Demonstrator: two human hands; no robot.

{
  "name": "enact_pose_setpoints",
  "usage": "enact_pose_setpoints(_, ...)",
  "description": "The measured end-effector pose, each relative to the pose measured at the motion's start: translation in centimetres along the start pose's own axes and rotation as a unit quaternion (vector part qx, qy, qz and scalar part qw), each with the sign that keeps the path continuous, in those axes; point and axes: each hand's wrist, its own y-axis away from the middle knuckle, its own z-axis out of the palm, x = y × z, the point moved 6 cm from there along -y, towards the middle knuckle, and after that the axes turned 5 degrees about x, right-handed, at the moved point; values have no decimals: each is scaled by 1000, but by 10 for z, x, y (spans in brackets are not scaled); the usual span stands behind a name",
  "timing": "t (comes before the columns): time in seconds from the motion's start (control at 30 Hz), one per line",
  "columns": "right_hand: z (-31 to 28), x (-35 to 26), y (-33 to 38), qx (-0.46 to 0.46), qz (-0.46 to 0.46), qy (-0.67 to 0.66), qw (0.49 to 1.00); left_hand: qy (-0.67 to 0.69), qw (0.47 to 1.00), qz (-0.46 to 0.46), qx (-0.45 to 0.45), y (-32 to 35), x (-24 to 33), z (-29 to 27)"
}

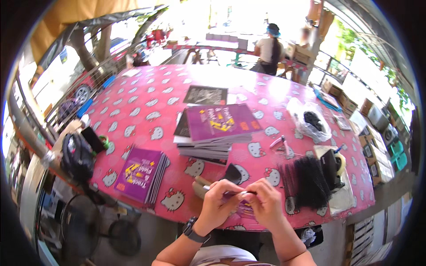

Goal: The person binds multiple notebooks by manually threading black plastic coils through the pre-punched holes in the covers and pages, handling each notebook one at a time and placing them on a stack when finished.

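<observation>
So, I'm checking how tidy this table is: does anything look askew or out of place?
Yes, the middle pile of books: its upper purple-covered books jut right over those below, with edges unevenly layered. The purple book stack at left looks neater. No spill stands out.

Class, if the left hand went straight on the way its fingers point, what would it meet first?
The left hand points to the right, so it would most likely meet the right hand first; the two look very close, though whether they touch is unclear.
</observation>
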Motion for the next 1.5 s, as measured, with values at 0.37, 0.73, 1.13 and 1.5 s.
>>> enact_pose_setpoints(0.37,-48,35,-1,-23,33,-33,999,-199,951,-51,231,-8,16,-112)
enact_pose_setpoints(0.73,-6,198,127,54,270,-5,961,-541,630,-149,536,131,-95,-384)
enact_pose_setpoints(1.13,-13,202,130,83,275,72,955,-662,736,-50,132,2,-78,-226)
enact_pose_setpoints(1.5,-11,199,127,98,255,76,959,-687,712,-146,-22,-17,-122,-219)
